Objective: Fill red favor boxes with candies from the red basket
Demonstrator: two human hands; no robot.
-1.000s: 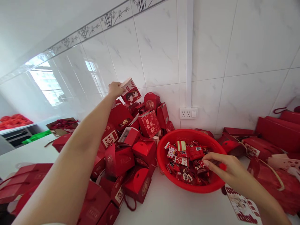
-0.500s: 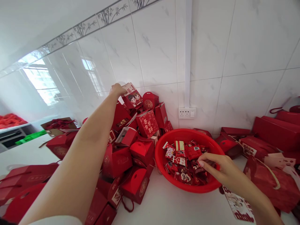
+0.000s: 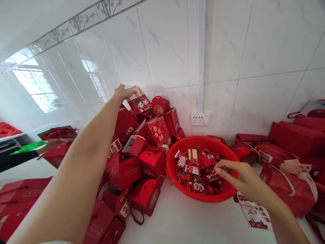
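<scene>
My left hand [image 3: 123, 93] reaches across to the top of a heap of red boxes by the wall. Its fingers are closed on the upper edge of a gift box [image 3: 140, 103] with a pale top and two cartoon faces. Over the right side of a red plastic basket [image 3: 200, 198] is my right hand [image 3: 235, 173], thumb and forefinger close together in a pinch. Whatever it pinches, if anything, I cannot make out. Several wrapped sweets [image 3: 198, 185] in red and white packets lie in the basket. Just left of it stands a red box with gold characters [image 3: 157, 131].
More red boxes [image 3: 146, 196] are heaped at the left and front. Red bags [image 3: 289, 189] and a printed card [image 3: 254, 211] lie at the right. Another person's hand [image 3: 52, 145] with a dark sleeve is at the far left. A socket [image 3: 200, 119] sits on the tiled wall.
The view has shifted slightly. Another person's hand and dark sleeve have come in at the far left. My left hand stays on the cartoon-faced box, my right hand over the basket.
</scene>
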